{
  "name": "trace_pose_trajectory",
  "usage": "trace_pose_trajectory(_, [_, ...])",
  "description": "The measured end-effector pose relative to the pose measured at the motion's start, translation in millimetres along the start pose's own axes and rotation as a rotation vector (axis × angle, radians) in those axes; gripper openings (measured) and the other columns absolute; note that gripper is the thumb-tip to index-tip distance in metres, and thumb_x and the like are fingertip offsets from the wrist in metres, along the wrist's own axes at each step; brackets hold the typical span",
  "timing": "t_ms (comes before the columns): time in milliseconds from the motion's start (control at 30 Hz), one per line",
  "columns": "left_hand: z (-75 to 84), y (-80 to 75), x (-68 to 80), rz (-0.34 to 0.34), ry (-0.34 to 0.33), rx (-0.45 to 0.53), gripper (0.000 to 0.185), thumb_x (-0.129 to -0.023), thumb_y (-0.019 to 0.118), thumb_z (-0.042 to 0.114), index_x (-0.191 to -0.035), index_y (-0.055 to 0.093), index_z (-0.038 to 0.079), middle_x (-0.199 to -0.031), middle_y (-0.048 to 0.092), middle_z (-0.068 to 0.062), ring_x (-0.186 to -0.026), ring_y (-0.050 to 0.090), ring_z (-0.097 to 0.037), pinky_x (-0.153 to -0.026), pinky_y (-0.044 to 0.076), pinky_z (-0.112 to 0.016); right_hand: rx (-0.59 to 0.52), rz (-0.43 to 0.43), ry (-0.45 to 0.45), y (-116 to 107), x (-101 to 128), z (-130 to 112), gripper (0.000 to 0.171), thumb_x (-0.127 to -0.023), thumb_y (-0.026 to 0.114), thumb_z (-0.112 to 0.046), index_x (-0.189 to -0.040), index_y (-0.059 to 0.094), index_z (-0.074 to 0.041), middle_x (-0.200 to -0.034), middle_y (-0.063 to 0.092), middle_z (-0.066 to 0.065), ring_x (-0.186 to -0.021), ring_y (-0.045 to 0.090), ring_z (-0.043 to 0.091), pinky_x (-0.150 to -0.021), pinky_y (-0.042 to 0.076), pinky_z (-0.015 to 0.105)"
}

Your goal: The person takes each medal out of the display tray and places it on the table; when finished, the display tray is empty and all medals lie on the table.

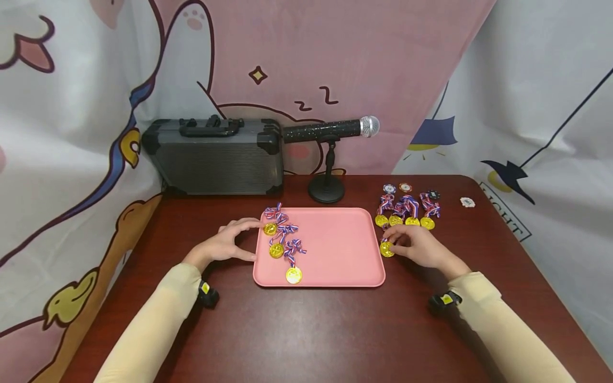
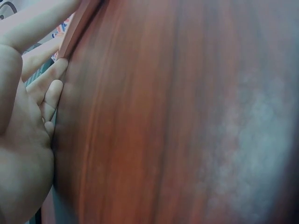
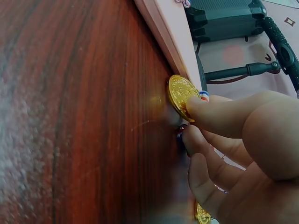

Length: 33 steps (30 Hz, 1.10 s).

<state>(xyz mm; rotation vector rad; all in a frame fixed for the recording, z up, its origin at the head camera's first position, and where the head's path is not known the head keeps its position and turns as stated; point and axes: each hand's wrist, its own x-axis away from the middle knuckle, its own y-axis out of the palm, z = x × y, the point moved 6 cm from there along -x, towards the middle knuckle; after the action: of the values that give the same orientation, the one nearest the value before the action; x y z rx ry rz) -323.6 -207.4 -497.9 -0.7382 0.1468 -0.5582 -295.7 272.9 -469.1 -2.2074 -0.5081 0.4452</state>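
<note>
A pink tray (image 1: pixel 335 247) lies on the table, with three gold medals on striped ribbons along its left side: an upper medal (image 1: pixel 270 229), a middle medal (image 1: pixel 276 250) and a lower medal (image 1: pixel 293 275). My left hand (image 1: pixel 229 242) is at the tray's left edge, thumb and fingers spread, fingertips right at the rim. Beside the tray's right edge my right hand (image 1: pixel 419 246) pinches a gold medal (image 3: pixel 180 95) between thumb and fingers. Its red, white and blue ribbon (image 3: pixel 204 95) is mostly hidden behind the fingers.
Several more medals (image 1: pixel 412 222) with bundled ribbons lie beyond my right hand. Behind them are poker chips (image 1: pixel 389 188), with a white chip (image 1: pixel 467 202) farther right. A grey case (image 1: pixel 217 159) and a microphone (image 1: pixel 330 130) on a round-based stand (image 1: pixel 326 189) stand behind the tray.
</note>
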Motion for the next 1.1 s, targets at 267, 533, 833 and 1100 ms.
trace_pose_trajectory(267, [-1.1, 0.4, -1.0, 0.002, -0.012, 0.011, 0.089, -0.073, 0.096, 0.042, -0.151, 0.055, 0.033, -0.161, 0.044, -0.001, -0.143, 0.035, -0.032, -0.115, 0.015, -0.064, 0.044, -0.018, 0.003, 1, 2, -5, 0.031, -0.087, 0.084, -0.002, -0.115, 0.074, -0.008, -0.095, 0.074, -0.001, -0.084, 0.069, 0.014, -0.075, 0.058, 0.034])
trace_pose_trajectory(533, [-0.8, 0.5, -0.8, 0.003, -0.003, 0.008, 0.088, -0.074, 0.096, 0.042, -0.152, 0.055, 0.030, -0.161, 0.044, -0.004, -0.142, 0.036, -0.035, -0.112, 0.016, -0.066, 0.061, 0.022, 0.012, -12, 4, -16, 0.029, -0.090, 0.083, -0.006, -0.117, 0.073, -0.006, -0.093, 0.074, -0.002, -0.082, 0.070, 0.012, -0.072, 0.057, 0.031])
trace_pose_trajectory(833, [-1.4, 0.0, -0.1, 0.010, 0.001, 0.004, 0.088, -0.074, 0.095, 0.040, -0.152, 0.055, 0.029, -0.161, 0.045, -0.005, -0.141, 0.038, -0.035, -0.112, 0.015, -0.067, -0.066, 0.114, 0.023, -17, -13, -38, 0.029, -0.095, 0.077, -0.006, -0.122, 0.069, -0.005, -0.094, 0.075, 0.006, -0.079, 0.071, 0.014, -0.065, 0.055, 0.029])
trace_pose_trajectory(1100, [-1.1, 1.1, 0.7, 0.001, -0.008, 0.006, 0.088, -0.075, 0.095, 0.041, -0.152, 0.054, 0.029, -0.162, 0.043, -0.005, -0.142, 0.037, -0.035, -0.115, 0.015, -0.066, -0.188, -0.022, -0.086, 35, -47, -78, 0.033, -0.093, 0.078, -0.001, -0.123, 0.067, -0.003, -0.101, 0.074, 0.008, -0.089, 0.071, 0.018, -0.077, 0.059, 0.032])
